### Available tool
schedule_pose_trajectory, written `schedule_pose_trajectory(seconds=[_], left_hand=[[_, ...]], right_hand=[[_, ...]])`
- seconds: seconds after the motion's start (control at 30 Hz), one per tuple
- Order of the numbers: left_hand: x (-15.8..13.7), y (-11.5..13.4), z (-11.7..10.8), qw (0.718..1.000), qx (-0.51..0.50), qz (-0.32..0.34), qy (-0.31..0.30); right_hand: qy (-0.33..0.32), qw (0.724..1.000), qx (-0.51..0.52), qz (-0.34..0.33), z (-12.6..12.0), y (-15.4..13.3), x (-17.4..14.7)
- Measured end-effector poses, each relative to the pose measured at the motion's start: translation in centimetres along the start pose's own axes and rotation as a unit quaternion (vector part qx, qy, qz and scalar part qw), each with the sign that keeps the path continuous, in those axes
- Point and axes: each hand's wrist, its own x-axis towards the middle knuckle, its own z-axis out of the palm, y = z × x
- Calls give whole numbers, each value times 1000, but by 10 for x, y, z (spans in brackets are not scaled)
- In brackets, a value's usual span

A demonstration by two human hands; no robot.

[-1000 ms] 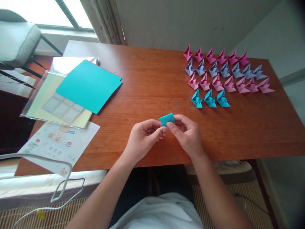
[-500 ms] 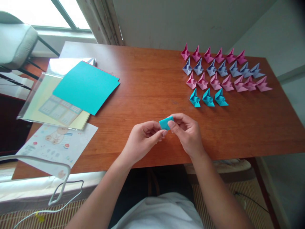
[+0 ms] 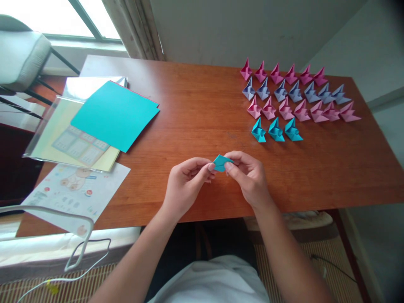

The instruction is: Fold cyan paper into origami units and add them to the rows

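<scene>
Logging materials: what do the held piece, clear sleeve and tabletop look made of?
Held piece: likely paper, matte turquoise; thin, flat faces with folded edges. Clear sleeve: probably plastic film, glossy; see-through with glinting edges. Tabletop: wood or veneer, satin; brown grain, soft sheen near the window.

Single head-worn view, from above the wearer's shirt (image 3: pixel 211 284), facing forward and down; counter (image 3: pixel 195 118) close, mid-frame; wall (image 3: pixel 227 33) and window (image 3: pixel 53 17) beyond, along top.
</scene>
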Motion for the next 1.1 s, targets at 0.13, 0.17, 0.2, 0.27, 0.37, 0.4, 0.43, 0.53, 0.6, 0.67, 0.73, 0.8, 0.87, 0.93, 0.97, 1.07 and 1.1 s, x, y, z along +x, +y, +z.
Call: schedule_pose_trajectory(seconds=[0.13, 0.17, 0.2, 0.27, 0.37, 0.4, 0.43, 0.53, 0.6, 0.67, 0.73, 0.8, 0.87, 0.93, 0.97, 1.07, 1.1], left_hand=[[-1, -1, 4, 996, 35, 47, 66], [-1, -1, 5, 995, 34, 57, 78], [-1, -2, 5, 994, 29, 65, 86], [-1, -2, 6, 993, 11, 75, 92], [0, -3, 5, 993, -6, 75, 88], [0, -4, 4, 993, -10, 73, 89], [0, -4, 4, 993, -14, 71, 91], [-1, -4, 5, 992, -31, 75, 97], [-1, -4, 5, 992, -36, 79, 95], [-1, -3, 5, 992, -27, 82, 89], [-2, -3, 6, 993, -12, 85, 83], [-2, -4, 6, 993, 0, 89, 77], [-2, -5, 5, 993, 13, 91, 76], [-2, -6, 5, 993, 22, 92, 76], [-2, -7, 4, 993, 24, 93, 75], [-3, -8, 4, 992, 27, 98, 70], [-3, -8, 3, 992, 27, 100, 71]], right_hand=[[-25, 999, -40, -17, 1, -1, -2], [-24, 999, -44, -23, 2, 0, -2], [-18, 998, -47, -27, 2, 1, -2], [1, 998, -53, -32, 2, 4, -3], [23, 998, -49, -21, 2, 7, -3], [22, 999, -47, -16, 2, 7, -3], [13, 999, -49, -14, 2, 6, -2], [-33, 995, -83, -34, 3, 3, -1], [-65, 988, -124, -60, 4, 0, 0], [-83, 981, -158, -79, 5, -3, 1], [-90, 977, -174, -85, 5, -4, 1], [-91, 976, -178, -86, 4, -4, 1], [-92, 975, -184, -87, 4, -4, 0], [-94, 973, -192, -87, 5, -4, -1], [-95, 972, -197, -86, 5, -4, -1], [-95, 970, -205, -87, 5, -3, -1], [-95, 970, -206, -88, 5, -3, -1]])
